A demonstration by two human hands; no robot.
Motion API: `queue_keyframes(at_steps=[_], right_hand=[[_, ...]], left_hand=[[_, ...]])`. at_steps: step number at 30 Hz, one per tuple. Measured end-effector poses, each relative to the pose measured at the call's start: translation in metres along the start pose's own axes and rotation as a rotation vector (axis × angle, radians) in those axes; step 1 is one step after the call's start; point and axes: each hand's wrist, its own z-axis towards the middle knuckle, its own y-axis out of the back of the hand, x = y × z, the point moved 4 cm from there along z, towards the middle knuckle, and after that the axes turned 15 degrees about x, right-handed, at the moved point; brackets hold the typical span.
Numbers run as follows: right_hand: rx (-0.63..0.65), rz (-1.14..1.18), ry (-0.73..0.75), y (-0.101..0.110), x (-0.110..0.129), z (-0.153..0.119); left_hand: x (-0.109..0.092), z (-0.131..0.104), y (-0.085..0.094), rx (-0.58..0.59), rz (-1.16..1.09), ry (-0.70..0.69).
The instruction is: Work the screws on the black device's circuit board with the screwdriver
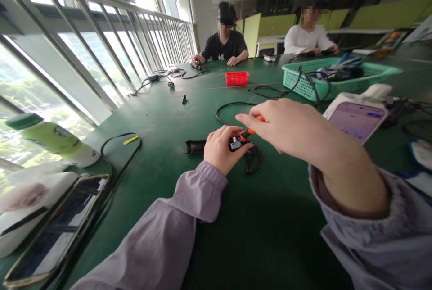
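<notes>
Green-topped bench beside a glazed wall with grey metal railings at 10 o'clock.

Left hand near centre: fingers curled down over a small black device with exposed parts, pinning it to the bench; grip closed on it. Black cylindrical piece lying just at 9 o'clock of that hand. Black curved cable loop at 4 o'clock of the device, touching or nearly so; cannot tell which.

Right hand at 3 o'clock of the left: grip wrapped shut around an orange-handled screwdriver, tip angled down onto the device.

Lilac sleeves on both forearms.

Surroundings: smartphone with lit purple screen at 3 o'clock; teal plastic mesh basket holding cables at 1 o'clock; small red plastic tray at 12 o'clock; green-and-white bottle on its side at 9 o'clock; dark-screened smartphone at 8 o'clock.

Two seated people at far end, one in black top, one in white top, hands on the bench.
</notes>
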Motion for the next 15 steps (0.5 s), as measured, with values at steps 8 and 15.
queue_keyframes(at_steps=[8,15], right_hand=[[-0.085,0.026,0.184,-0.003,-0.001,0.006],[-0.117,-0.008,0.260,0.000,-0.002,0.005]], left_hand=[[-0.008,0.007,0.011,-0.061,-0.106,0.034],[-0.002,0.009,0.013,0.010,-0.201,0.038]])
